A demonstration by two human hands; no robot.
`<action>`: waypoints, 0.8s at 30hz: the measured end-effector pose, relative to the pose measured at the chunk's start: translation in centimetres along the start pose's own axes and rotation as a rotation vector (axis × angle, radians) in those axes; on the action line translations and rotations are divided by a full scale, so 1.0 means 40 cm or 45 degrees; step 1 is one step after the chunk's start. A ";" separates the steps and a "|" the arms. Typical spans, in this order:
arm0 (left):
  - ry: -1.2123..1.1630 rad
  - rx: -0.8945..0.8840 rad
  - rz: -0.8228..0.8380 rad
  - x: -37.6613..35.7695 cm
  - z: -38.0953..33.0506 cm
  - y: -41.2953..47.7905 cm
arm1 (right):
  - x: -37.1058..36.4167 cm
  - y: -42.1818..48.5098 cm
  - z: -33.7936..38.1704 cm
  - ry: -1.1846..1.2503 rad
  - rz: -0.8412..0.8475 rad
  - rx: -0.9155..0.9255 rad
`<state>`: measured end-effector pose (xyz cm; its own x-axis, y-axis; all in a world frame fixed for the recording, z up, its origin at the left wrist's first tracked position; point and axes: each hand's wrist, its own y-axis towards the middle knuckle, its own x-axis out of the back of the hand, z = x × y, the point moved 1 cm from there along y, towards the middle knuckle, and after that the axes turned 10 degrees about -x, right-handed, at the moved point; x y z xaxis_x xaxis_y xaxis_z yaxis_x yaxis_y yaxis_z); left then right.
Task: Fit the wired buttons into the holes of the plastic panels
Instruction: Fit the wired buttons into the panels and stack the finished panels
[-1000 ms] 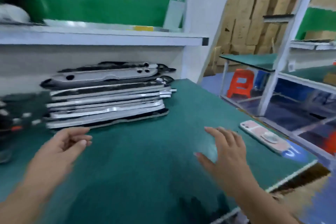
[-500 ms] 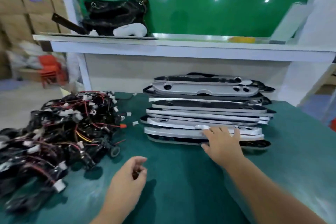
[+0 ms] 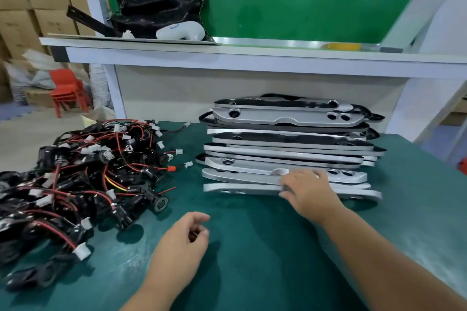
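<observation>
My right hand [image 3: 307,190] lies spread on the front edge of the nearest panels in the stack of plastic panels [image 3: 290,149], gripping nothing yet, while my left hand [image 3: 185,240] hovers loosely curled and empty over the green mat [image 3: 252,260]. The pile of wired buttons [image 3: 83,171] sits to the left, well apart from the stack. I want to slide one panel off cleanly, lifting by its edge so the leaning stack doesn't topple.

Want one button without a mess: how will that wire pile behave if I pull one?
The wire pile looks floppy and tangled, so neighbours would likely drag along. The round loose button at its edge might roll.
</observation>
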<state>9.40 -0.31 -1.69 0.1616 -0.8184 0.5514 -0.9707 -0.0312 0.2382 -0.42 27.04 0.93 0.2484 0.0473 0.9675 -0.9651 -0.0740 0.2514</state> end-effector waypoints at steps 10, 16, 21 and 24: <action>-0.355 0.034 -0.247 0.003 -0.002 0.011 | 0.156 -0.138 0.025 0.606 0.331 -0.135; -0.590 -0.067 -0.096 -0.007 -0.041 -0.016 | 0.330 -0.209 0.010 1.144 -0.567 -0.368; -0.566 -0.101 0.149 -0.027 -0.059 -0.030 | 0.271 -0.250 -0.016 2.405 -0.679 -0.341; -0.553 -0.105 0.205 -0.029 -0.054 -0.028 | 0.171 -0.265 0.018 2.879 -0.460 -0.519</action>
<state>10.70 1.92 -0.88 -0.0961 -0.9741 0.2049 -0.9571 0.1469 0.2497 11.58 27.44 4.91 0.1738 0.6592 -0.7316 -0.9509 0.3055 0.0493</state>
